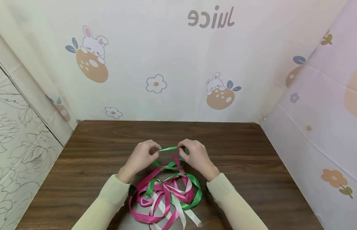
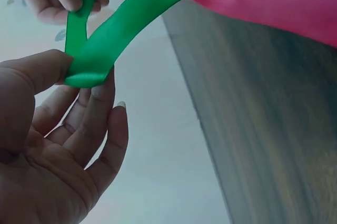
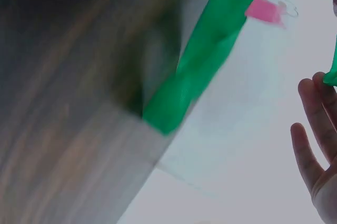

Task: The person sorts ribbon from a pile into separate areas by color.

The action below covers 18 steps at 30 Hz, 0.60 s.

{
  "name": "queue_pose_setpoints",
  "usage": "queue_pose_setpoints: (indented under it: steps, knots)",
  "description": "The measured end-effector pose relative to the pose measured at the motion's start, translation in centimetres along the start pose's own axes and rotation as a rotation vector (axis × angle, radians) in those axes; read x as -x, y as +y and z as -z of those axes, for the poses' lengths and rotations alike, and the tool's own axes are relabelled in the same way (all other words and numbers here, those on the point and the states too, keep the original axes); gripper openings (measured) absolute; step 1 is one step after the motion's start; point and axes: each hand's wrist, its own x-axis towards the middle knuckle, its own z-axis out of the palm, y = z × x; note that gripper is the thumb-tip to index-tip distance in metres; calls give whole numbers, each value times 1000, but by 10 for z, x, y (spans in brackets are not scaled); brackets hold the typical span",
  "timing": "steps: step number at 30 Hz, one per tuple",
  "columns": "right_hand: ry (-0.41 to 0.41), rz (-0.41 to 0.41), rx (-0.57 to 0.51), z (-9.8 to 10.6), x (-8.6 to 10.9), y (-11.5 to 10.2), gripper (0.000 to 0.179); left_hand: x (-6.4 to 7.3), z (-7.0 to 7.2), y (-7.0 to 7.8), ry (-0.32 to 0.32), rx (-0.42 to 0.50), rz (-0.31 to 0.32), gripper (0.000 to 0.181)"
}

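Note:
Above the table, my left hand [image 1: 141,156] and right hand [image 1: 196,156] hold a green ribbon [image 1: 168,149], a short span stretched between them. In the left wrist view, the thumb and fingers of the left hand [image 2: 68,129] pinch the green ribbon [image 2: 124,27] at a fold. At the edge of the right wrist view, the right hand [image 3: 325,124] pinches the ribbon with its fingertips, the other fingers extended. A free length of green ribbon [image 3: 210,50] hangs nearby. Below the hands lies a tangle with pink ribbon [image 1: 144,218] and white ribbon [image 1: 178,210].
The ribbon pile sits near the front middle of a dark wooden table [image 1: 241,140]. A pale patterned cloth [image 1: 178,57] stands behind the table and along its sides. Something grey [image 1: 138,226] shows under the ribbons.

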Motion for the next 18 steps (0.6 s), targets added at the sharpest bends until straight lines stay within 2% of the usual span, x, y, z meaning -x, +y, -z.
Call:
queue_pose_setpoints:
  steps: [4, 12, 18]
  knots:
    - [41, -7, 7, 10, 0, 5, 10, 1, 8, -1, 52, 10, -30, 15]
    - [118, -17, 24, 31, -2, 16, 11, 3, 24, -2, 196, 12, -127, 12]
    - [150, -29, 43, 45, -2, 25, 12, 3, 35, -5, 271, 6, -141, 11]
